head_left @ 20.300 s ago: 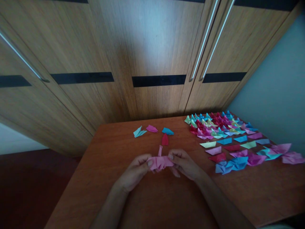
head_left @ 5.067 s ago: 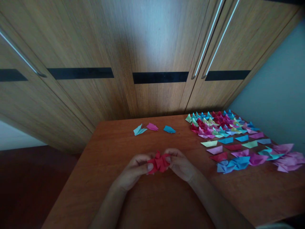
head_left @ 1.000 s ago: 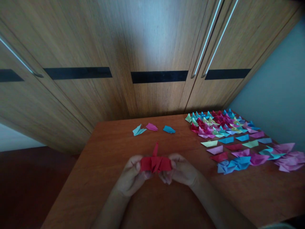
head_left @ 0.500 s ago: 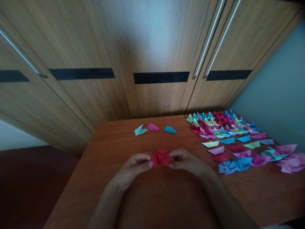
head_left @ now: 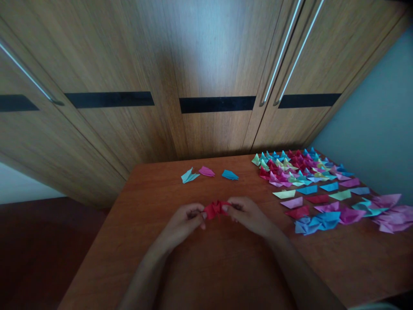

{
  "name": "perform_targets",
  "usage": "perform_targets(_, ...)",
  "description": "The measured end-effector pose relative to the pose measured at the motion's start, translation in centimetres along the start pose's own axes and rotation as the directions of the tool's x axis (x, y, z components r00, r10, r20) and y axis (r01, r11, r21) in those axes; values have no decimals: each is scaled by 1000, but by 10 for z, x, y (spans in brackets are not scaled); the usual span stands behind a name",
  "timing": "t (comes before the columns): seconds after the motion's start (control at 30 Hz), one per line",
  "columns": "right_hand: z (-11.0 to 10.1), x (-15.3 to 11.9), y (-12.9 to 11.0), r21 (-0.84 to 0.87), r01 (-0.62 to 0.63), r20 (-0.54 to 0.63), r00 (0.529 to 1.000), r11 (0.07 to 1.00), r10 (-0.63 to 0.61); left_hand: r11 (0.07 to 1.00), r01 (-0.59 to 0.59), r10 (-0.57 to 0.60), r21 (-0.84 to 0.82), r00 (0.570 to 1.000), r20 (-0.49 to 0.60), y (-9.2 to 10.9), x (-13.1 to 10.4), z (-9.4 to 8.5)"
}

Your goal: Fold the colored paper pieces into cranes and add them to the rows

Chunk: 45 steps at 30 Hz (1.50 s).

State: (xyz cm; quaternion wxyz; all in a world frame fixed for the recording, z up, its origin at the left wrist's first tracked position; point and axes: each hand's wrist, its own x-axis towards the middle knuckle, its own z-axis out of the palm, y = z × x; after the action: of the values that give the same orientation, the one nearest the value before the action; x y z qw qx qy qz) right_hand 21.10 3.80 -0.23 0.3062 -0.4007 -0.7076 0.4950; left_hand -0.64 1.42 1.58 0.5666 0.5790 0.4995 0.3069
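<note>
A small piece of red folded paper (head_left: pixel 214 209) is held between my two hands over the middle of the table. My left hand (head_left: pixel 186 220) pinches its left end between thumb and fingers. On the other side, my right hand (head_left: pixel 244 215) grips the right end, its thumb lying over the paper. The fingertips hide both ends, and the exact folded form is too blurred to tell. Beyond the hands lie a light-blue folded paper piece (head_left: pixel 189 175), a pink one (head_left: pixel 207 172) and a blue one (head_left: pixel 230 175).
Rows of colourful folded paper boats (head_left: pixel 295 165) cover the table's back right. Nearer me on that side are larger blue (head_left: pixel 318 223) and pink (head_left: pixel 394 218) paper pieces. The wooden table (head_left: pixel 135 245) ends against a wooden wardrobe (head_left: pixel 213 133); a wall rises at right.
The red paper has turned in my hands and looks flatter and narrower. My right hand has shifted slightly left and up, with its thumb further onto the paper.
</note>
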Motion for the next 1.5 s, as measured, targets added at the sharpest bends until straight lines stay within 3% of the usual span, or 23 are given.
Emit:
perform_targets(0.27,7,1,-4,-177,69,29,997,982,-65,999,-10,11,48,1000,-1,-5,1,8)
perform_targets(0.43,4,0,-2,-173,39,46,998,984,-31,998,-22,24,50,999,-33,-1,-2,8)
perform_targets(0.67,2,-5,-8,186,-112,124,988,976,90,988,-4,-8,-153,997,-82,0,-3,8)
perform_targets(0.93,29,-3,-5,641,-76,11,996,764,90,790,-31,8,-612,999,-40,-4,-5,24)
perform_targets(1.2,37,0,-5,700,-60,-22,994,712,105,674,-74,87,-735,996,-20,-8,-5,28)
perform_targets(1.4,44,0,-8,750,-21,-44,996,661,82,692,-71,48,-719,998,-52,-7,-1,30)
perform_targets(1.5,42,0,-8,697,-9,-56,996,717,66,703,-82,51,-706,997,-65,-6,0,30)
